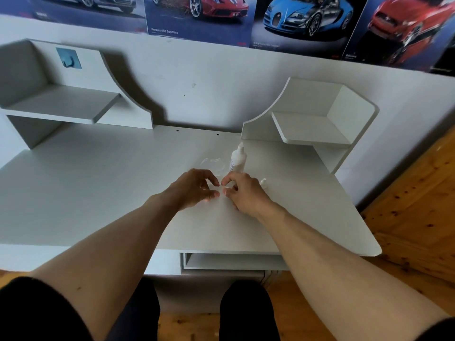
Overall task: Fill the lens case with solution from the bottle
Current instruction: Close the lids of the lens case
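Grip unclear: left hand (194, 190) and right hand (242, 193) curl tip to tip before one bottle (237, 159), one cap (263, 182).

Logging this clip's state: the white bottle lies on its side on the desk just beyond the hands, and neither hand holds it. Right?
Not quite: in the head view the white bottle stands upright on the desk just beyond the left hand and right hand, and neither hand holds it.

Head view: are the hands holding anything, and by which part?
Cannot tell for sure. The left hand and right hand curl fingertip to fingertip, maybe round something small and pale, lost against the white desk. Neither grips the bottle behind them.
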Motion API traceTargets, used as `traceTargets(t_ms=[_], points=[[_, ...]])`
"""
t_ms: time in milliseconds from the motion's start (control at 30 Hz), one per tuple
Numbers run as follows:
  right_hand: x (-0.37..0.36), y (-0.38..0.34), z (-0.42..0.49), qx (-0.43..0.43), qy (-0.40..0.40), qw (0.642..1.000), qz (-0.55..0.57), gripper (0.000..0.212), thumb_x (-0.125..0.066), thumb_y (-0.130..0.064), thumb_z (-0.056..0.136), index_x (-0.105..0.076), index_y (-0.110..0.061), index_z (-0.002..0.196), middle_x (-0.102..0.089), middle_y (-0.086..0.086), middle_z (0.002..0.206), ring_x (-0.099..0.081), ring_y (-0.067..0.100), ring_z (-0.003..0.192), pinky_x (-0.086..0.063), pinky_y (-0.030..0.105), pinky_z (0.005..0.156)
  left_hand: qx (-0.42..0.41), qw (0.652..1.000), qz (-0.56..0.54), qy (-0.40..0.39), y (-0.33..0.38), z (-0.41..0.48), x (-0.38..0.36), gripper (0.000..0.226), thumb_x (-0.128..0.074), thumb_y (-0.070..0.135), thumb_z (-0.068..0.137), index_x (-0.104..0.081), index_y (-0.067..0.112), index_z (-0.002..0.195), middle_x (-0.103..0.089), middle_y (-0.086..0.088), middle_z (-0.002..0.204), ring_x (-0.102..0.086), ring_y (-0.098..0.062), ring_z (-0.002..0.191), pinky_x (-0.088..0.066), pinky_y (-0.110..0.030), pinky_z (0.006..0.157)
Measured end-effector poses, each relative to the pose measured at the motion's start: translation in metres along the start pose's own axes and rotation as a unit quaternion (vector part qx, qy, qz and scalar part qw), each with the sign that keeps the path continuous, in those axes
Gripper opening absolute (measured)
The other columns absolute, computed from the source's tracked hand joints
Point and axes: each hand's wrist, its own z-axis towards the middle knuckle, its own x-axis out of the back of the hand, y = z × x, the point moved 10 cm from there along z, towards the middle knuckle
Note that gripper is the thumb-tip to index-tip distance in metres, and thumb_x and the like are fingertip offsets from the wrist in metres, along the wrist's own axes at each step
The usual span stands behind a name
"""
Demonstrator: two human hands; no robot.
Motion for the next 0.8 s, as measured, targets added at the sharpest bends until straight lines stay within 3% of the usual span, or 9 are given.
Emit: traceTargets(t_ms=[100,233,433,700,800], points=[[-0.001,0.001,-0.001,-0.012,-0.015,0.999,-0.029,0.029,-0.063,-0.022,0.089,-0.059,-0.017,0.117,-0.064,0.008,0.108,-0.065,0.024,0.094,-0.052,0.029,0.083,0.006,1.0,0.025,0.019,-0.001,0.0,0.001,0.023,-0.077,0.027,0.08,-0.068,0.024,0.101,-0.063,0.006,0.078,-0.061,-0.015,0.076,-0.049,-0.032,0.074],[0.002,-0.002,-0.002,-0.002,-0.004,0.998,-0.058,0.021,-0.06,-0.018,0.088,-0.061,-0.014,0.109,-0.066,0.011,0.107,-0.064,0.024,0.095,-0.046,0.024,0.077,0.009,0.999,0.033,0.036,-0.002,-0.001,0.002,0.025,-0.078,0.025,0.078,-0.07,0.023,0.101,-0.06,0.009,0.078,-0.06,-0.015,0.079,-0.051,-0.035,0.079],[0.002,-0.007,-0.001,0.017,0.008,0.999,-0.043,0.021,-0.056,-0.017,0.092,-0.057,-0.017,0.112,-0.066,0.012,0.109,-0.058,0.019,0.087,-0.044,0.024,0.077,-0.005,0.999,0.001,0.043,0.004,0.0,0.014,0.022,-0.076,0.018,0.081,-0.071,0.016,0.102,-0.063,0.0,0.078,-0.057,-0.01,0.068,-0.042,-0.021,0.058],[0.004,-0.027,0.011,0.048,0.076,0.995,-0.05,0.022,-0.053,-0.012,0.094,-0.053,-0.015,0.115,-0.066,0.013,0.102,-0.066,0.024,0.086,-0.055,0.032,0.075,-0.015,0.993,-0.031,0.109,0.005,0.003,0.032,0.021,-0.071,0.014,0.085,-0.069,0.012,0.106,-0.066,-0.013,0.084,-0.054,-0.016,0.063,-0.046,-0.025,0.059],[0.003,-0.033,0.016,0.055,0.081,0.992,-0.078,0.02,-0.051,-0.01,0.094,-0.052,-0.012,0.114,-0.061,0.01,0.09,-0.067,0.027,0.085,-0.057,0.037,0.076,-0.016,0.992,-0.025,0.121,0.005,0.005,0.036,0.023,-0.068,0.012,0.086,-0.068,0.01,0.109,-0.066,-0.011,0.083,-0.055,-0.012,0.061,-0.044,-0.022,0.055]])
